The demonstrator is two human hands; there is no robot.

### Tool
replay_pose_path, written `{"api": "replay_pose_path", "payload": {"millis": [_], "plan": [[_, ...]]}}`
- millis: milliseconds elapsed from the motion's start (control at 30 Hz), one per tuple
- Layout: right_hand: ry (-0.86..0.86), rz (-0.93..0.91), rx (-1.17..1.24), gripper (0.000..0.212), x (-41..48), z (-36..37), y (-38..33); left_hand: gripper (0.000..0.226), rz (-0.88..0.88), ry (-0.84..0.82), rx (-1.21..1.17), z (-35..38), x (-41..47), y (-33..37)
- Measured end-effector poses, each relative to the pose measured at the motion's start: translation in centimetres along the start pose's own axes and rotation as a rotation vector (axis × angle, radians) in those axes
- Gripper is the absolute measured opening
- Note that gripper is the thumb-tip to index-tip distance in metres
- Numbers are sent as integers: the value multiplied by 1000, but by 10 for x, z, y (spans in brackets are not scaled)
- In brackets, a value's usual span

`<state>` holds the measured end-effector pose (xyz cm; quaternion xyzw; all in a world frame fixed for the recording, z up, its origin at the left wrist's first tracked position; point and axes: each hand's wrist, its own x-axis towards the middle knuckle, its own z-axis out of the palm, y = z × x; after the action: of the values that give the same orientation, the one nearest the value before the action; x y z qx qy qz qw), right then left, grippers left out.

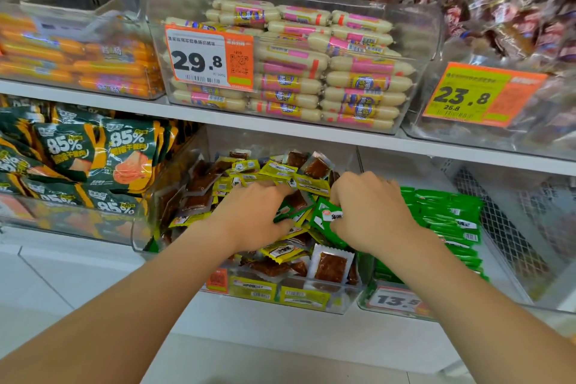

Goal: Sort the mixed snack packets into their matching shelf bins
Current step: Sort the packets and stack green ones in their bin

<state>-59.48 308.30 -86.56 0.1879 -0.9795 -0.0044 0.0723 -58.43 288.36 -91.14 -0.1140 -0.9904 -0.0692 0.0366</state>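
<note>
Both my hands reach into a clear middle bin (339, 305) on the lower shelf, filled with several yellow packets (282, 169) and clear brown-snack packets (331, 265). My left hand (258, 215) lies palm down on the pile, its fingertips curled over a green packet (288, 212) mixed among the yellow ones. My right hand (367, 209) pinches another green packet (327, 217) at the bin's right side. The neighbouring bin to the right holds stacked green packets (448, 221).
Left of the mixed bin, a bin holds dark green and orange "85%" pouches (93, 159). The upper shelf carries bins of orange sausages (78, 62), white-pink sausages (311, 72) with a 29.8 tag, and brown wrapped snacks (514, 28). A wire mesh divider (505, 227) stands at the far right.
</note>
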Motion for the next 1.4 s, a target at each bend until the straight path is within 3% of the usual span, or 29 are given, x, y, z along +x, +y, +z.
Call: {"api": "replay_pose_path", "payload": {"millis": [33, 133, 267, 467, 767, 900, 1000, 1067, 1233, 1400], "plan": [[22, -4, 27, 19, 1, -1, 3, 60, -4, 8, 25, 1, 1, 2], [24, -10, 50, 28, 4, 0, 9, 53, -16, 13, 79, 3, 8, 7], [31, -42, 10, 28, 6, 5, 15, 14, -24, 42, 39, -2, 10, 7], [-110, -143, -75, 44, 3, 3, 18, 24, -58, 54, -365, -20, 3, -8], [25, -299, 19, 37, 4, 4, 20, 19, -145, 217, -331, -27, -11, -23], [72, -240, 338, 22, 4, 5, 18, 36, -273, 224, -350, -32, -16, -23], [104, -168, 612, 19, 3, 5, 12, 45, -268, 140, -339, -36, -21, -20], [97, -138, 667, 22, 3, 7, 9, 47, -251, 120, -339, -38, -24, -20], [-17, -56, 893, 35, 2, 3, -1, 18, -316, 406, -523, -49, -30, -19], [-51, 232, 1278, 48, 9, 8, -14, 11, -124, 468, -674, -52, -31, -12]]}}
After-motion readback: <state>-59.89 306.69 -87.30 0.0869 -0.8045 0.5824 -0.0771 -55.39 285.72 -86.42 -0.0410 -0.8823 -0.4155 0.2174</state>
